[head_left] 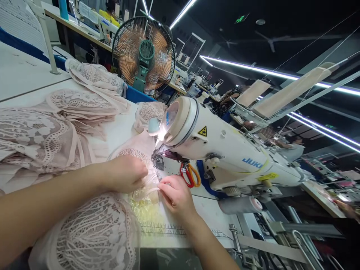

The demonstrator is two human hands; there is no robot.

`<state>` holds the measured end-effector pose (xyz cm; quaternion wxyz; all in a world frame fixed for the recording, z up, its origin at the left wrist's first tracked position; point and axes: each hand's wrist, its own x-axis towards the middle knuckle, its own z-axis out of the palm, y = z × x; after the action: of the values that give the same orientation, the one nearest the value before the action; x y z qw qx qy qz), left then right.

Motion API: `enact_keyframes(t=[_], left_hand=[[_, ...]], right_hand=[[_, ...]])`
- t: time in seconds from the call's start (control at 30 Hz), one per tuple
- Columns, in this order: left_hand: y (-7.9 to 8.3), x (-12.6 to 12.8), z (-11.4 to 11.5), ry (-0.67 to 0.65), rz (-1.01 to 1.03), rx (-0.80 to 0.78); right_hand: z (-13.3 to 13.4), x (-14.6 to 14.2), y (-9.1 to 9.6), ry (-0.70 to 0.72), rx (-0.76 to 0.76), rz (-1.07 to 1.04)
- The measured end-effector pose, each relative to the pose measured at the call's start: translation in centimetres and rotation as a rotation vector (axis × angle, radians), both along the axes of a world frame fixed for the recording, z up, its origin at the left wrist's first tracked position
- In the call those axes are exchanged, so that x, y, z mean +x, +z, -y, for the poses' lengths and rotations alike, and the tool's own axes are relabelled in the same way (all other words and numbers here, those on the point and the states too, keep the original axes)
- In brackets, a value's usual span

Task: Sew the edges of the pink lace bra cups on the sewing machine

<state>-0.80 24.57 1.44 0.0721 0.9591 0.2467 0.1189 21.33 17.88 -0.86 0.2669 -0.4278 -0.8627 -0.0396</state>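
Observation:
A pale pink lace bra (92,228) lies over the table's front edge, its fabric running up to the needle area of a white sewing machine (225,153). My left hand (128,174) is closed on the lace just left of the presser foot (159,162). In a pinch between thumb and fingers, my right hand (176,193) has the end of a narrow pale strip (149,190) in front of the foot. The machine's lamp lights the spot. Fabric and fingers hide the needle tip.
Piles of lace bra pieces (42,131) cover the table's left side. Scissors with red and orange handles (190,175) lie beside the machine, right of the foot. A thread cone (240,205) lies at the right. A large fan (144,54) stands behind the table.

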Motion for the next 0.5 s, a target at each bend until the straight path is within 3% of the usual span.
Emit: enact_keyframes(t=[0.23,0.37,0.5], left_hand=[[-1.1,0.5,1.2,-0.116,0.001,0.201],[-1.7,0.7,1.1,-0.235,0.049,0.104],[-1.6,0.7,0.9,-0.203,0.049,0.070]], right_hand=[[0.7,-0.6,-1.2,0.013,-0.001,-0.065],[0.6,-1.1,-1.7,-0.035,0.015,-0.017],[0.7,-1.5,-1.3,-0.053,0.013,0.030]])
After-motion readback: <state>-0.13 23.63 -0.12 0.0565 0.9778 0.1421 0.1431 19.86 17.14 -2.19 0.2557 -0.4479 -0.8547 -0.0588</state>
